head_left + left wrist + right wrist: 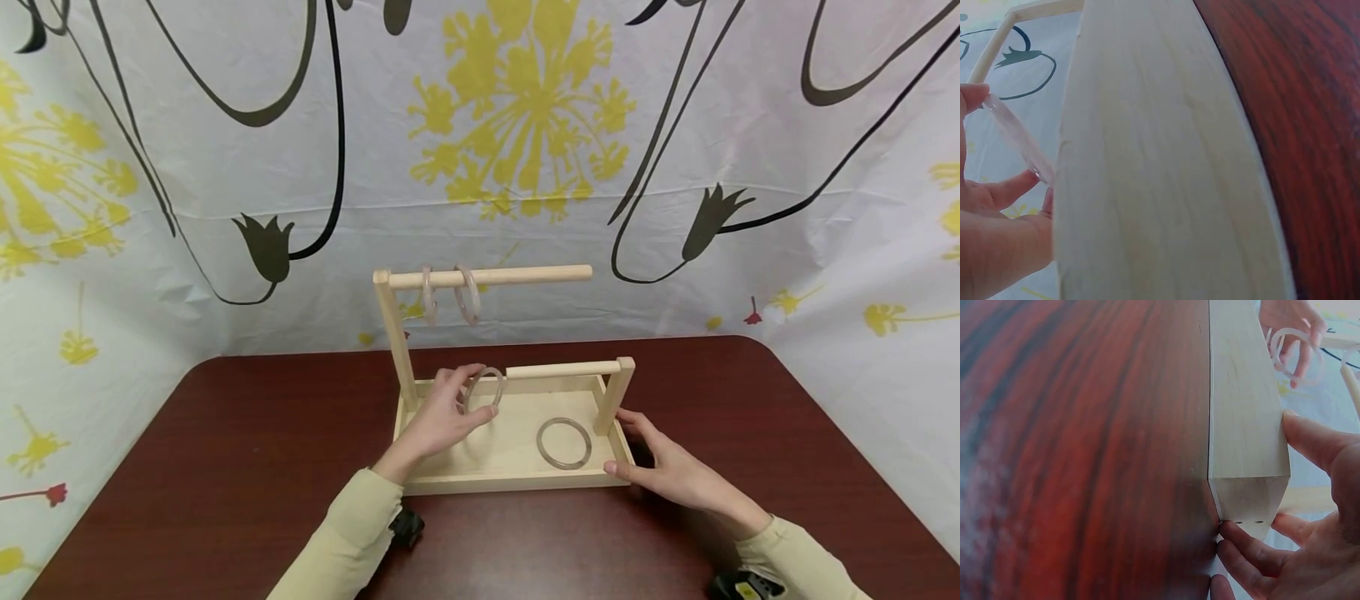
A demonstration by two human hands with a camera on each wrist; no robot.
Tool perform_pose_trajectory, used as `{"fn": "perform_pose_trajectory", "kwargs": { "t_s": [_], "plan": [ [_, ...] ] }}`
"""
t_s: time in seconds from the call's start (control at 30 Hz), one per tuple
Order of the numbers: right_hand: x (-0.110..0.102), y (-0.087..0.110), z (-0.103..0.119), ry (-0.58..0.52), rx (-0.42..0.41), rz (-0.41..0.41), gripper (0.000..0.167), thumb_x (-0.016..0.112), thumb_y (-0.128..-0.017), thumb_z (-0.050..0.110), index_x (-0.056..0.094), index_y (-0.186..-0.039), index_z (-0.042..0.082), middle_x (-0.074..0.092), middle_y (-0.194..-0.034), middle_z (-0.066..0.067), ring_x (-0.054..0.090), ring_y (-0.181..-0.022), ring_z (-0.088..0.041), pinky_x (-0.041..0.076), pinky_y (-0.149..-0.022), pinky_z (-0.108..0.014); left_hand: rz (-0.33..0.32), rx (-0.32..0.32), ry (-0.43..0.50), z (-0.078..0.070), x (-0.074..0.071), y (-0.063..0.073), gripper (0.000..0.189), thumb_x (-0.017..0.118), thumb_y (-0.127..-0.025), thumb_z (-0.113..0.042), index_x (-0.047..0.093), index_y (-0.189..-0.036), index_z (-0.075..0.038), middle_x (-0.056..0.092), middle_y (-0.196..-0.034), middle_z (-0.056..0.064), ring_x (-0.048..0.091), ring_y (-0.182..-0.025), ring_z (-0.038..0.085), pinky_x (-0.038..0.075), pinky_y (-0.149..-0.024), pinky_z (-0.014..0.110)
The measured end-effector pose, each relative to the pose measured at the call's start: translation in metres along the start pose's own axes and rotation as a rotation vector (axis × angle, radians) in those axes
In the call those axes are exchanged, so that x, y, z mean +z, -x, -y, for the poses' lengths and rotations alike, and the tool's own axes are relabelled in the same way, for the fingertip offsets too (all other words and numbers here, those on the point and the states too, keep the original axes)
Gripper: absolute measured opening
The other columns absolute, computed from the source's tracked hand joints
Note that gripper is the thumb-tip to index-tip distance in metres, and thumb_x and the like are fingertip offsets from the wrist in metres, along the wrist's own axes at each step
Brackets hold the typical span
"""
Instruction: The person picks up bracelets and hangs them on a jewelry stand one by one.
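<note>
The tray (pixel 517 483) was pale cream wood, faintly grained. The ring (pixel 540 446) inside it showed translucent grey, the two rings (pixel 428 302) above it milky pink. Beneath it, the table (pixel 262 467) was dark reddish brown (streaked nearly black). Behind it, the whitish cloth (pixel 375 150) bore yellow bursts (pixel 536 92), charcoal stems (pixel 340 133), olive-grey tulip shapes (pixel 267 250) and red blooms (pixel 752 317). The sleeves (pixel 341 533) before it were beige.

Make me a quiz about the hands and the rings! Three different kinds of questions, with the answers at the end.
1. How many rings hang on the upper bar?
2. True or false: the right hand is holding a ring.
3. Fill in the blank: the left hand is holding a ____.

Key:
1. Two.
2. False; it is holding the tray.
3. Ring.
</note>
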State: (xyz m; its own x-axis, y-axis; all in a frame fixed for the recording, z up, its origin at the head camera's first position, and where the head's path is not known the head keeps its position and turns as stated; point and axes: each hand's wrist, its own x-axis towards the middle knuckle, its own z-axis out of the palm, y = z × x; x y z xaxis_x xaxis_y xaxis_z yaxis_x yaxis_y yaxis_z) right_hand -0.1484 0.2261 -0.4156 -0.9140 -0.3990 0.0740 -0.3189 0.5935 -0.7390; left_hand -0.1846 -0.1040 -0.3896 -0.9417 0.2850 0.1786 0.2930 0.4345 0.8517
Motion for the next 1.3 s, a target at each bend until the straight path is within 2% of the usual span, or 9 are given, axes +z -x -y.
{"fn": "perform_pose_trajectory", "kwargs": {
  "t_s": [0.17,0.37,0.6,0.83,1.03,1.3],
  "plan": [
    [0.0,-0.001,-0.001,0.0,-0.004,0.002,0.071,0.072,-0.089,0.026,0.034,-0.145,0.005,0.053,-0.129,-0.019,0.049,-0.121,-0.036,0.039,-0.091,-0.056,-0.029,0.046,0.056,0.0,0.0,-0.001,0.06,0.072,-0.083,-0.012,0.05,-0.138,-0.006,0.043,-0.113,0.017,0.047,-0.089,0.026,0.048,-0.076,0.036],
    [-0.001,-0.002,-0.001,-0.008,-0.003,0.006,0.071,0.072,-0.089,0.025,0.033,-0.145,0.005,0.053,-0.129,-0.019,0.048,-0.121,-0.037,0.038,-0.091,-0.056,-0.063,0.072,0.105,-0.007,0.0,0.0,0.064,0.07,-0.084,-0.01,0.046,-0.144,-0.014,0.04,-0.118,0.015,0.045,-0.09,0.024,0.049,-0.08,0.035],
    [0.0,-0.002,0.0,-0.015,0.005,0.011,0.071,0.072,-0.089,0.026,0.033,-0.145,0.004,0.052,-0.13,-0.02,0.047,-0.122,-0.038,0.037,-0.092,-0.058,-0.039,0.14,0.149,-0.013,0.001,0.0,0.068,0.068,-0.087,-0.005,0.04,-0.148,-0.018,0.038,-0.116,0.016,0.043,-0.093,0.026,0.049,-0.083,0.037],
    [0.0,-0.001,0.0,-0.026,-0.004,0.009,0.071,0.072,-0.089,0.024,0.033,-0.144,0.002,0.052,-0.129,-0.02,0.048,-0.121,-0.038,0.037,-0.092,-0.058,0.01,0.202,0.103,-0.017,0.009,-0.004,0.071,0.07,-0.086,-0.006,0.041,-0.148,-0.022,0.038,-0.116,0.018,0.046,-0.091,0.025,0.051,-0.083,0.038],
    [0.001,-0.001,-0.001,-0.022,-0.02,0.003,0.07,0.072,-0.089,0.024,0.034,-0.144,0.003,0.053,-0.129,-0.018,0.048,-0.12,-0.035,0.038,-0.092,-0.057,0.047,0.193,0.083,-0.018,0.014,-0.006,0.071,0.072,-0.086,-0.01,0.041,-0.148,-0.025,0.039,-0.121,0.015,0.049,-0.096,0.025,0.05,-0.086,0.044],
    [0.0,-0.001,-0.003,-0.019,-0.031,0.006,0.07,0.072,-0.089,0.023,0.034,-0.143,0.002,0.052,-0.129,-0.017,0.049,-0.119,-0.036,0.039,-0.091,-0.056,0.056,0.197,-0.024,-0.025,0.014,-0.008,0.07,0.072,-0.087,-0.021,0.039,-0.149,-0.028,0.039,-0.134,0.008,0.048,-0.113,0.023,0.045,-0.092,0.038]
  ]
}}
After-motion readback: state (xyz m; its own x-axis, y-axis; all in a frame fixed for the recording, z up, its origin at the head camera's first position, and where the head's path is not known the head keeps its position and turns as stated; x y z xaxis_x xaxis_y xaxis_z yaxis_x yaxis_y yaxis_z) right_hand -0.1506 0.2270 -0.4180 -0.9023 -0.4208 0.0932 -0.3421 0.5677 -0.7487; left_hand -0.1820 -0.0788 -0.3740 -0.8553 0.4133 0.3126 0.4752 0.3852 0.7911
